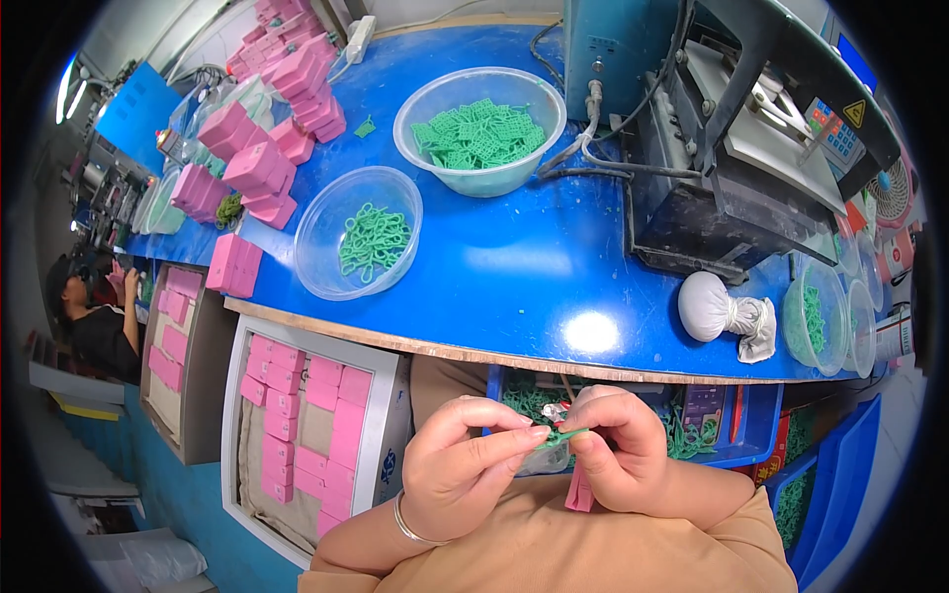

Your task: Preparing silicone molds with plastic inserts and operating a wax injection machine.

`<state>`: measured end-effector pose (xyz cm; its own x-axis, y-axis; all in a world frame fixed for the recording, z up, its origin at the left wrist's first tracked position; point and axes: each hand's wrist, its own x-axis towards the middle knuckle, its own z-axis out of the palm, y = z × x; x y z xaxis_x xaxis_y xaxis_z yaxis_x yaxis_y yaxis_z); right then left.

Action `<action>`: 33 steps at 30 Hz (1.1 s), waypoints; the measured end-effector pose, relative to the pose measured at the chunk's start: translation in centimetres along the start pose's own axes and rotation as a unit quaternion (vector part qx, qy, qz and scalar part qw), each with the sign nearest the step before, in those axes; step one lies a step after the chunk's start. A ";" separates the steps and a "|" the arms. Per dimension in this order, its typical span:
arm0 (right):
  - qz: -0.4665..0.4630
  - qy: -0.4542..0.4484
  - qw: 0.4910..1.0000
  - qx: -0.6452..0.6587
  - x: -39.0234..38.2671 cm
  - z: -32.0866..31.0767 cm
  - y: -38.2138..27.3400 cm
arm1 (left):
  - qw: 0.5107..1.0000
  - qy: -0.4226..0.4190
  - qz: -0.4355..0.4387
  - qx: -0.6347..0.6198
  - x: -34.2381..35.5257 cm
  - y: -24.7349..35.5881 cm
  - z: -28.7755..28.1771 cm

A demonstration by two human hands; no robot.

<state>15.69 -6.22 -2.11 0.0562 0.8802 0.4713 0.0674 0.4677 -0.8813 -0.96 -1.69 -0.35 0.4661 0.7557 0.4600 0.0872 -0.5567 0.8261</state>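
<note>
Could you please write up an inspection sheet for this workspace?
Surface: glossy blue table, wooden edge.
Work pieces: small green piece in hand; green loops and green mesh pieces in round translucent plastic bowls.
Clutter: stacked pink rectangular blocks, white cloth bundle.
Hands: left hand and right hand, both pinching that piece.
Cables: grey cables beside the blue-grey metal box.
Surroundings: white-framed tray of pink blocks below; another person far left.

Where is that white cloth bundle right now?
In the head view, the white cloth bundle lies toward the right of the blue tabletop, just in front of the black machine.
</note>
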 end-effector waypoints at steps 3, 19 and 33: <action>-0.013 0.003 1.000 -0.006 0.1 0.0 0.0 | 1.000 0.002 0.000 0.000 0.0 0.0 0.0; -0.021 -0.003 1.000 -0.010 0.2 0.1 0.0 | 1.000 0.029 0.009 -0.001 -0.3 0.0 0.1; -0.016 0.001 1.000 -0.009 0.1 0.1 0.1 | 0.999 0.043 0.004 0.013 -0.3 0.2 0.2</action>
<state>15.57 -6.05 -2.16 0.0564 0.8644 0.4996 0.0876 0.4942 -0.8649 -0.91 -2.07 -0.40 0.3887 0.7780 0.4935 0.1072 -0.5702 0.8145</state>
